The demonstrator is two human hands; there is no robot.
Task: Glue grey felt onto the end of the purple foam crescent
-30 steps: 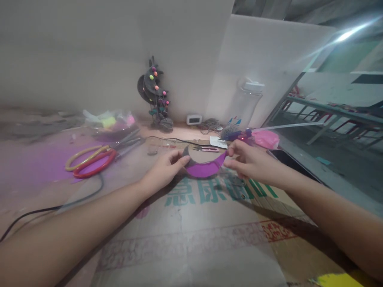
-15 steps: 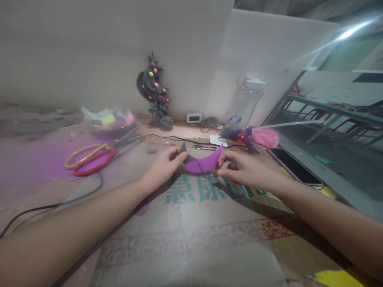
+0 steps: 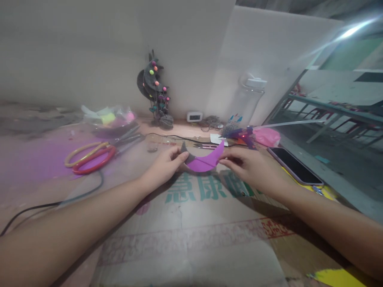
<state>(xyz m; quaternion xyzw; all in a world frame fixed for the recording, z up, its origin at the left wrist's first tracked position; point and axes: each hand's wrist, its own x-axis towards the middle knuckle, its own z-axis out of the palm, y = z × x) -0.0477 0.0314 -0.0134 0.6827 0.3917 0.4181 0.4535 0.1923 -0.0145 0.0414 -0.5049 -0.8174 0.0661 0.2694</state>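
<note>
A purple crescent-shaped foam piece (image 3: 206, 161) with a dark grey layer behind it is held just above the cardboard sheet (image 3: 191, 223). My left hand (image 3: 164, 165) pinches its left tip between thumb and fingers. My right hand (image 3: 249, 166) pinches its right tip. Both forearms stretch out over the cardboard, which carries green printed characters.
Large scissors with red and yellow handles (image 3: 89, 158) lie at left beside a black cable (image 3: 74, 195). A purple glue gun (image 3: 242, 133), small snips (image 3: 206, 146), a pink bag (image 3: 266, 136) and a phone (image 3: 291, 165) lie behind and right. A dark crescent ornament with pompoms (image 3: 154, 89) leans on the wall; a clear bottle (image 3: 249, 101) stands nearby.
Both hands carried the purple crescent slightly up and away from me; my right hand shifted left along with it. The grips look the same.
</note>
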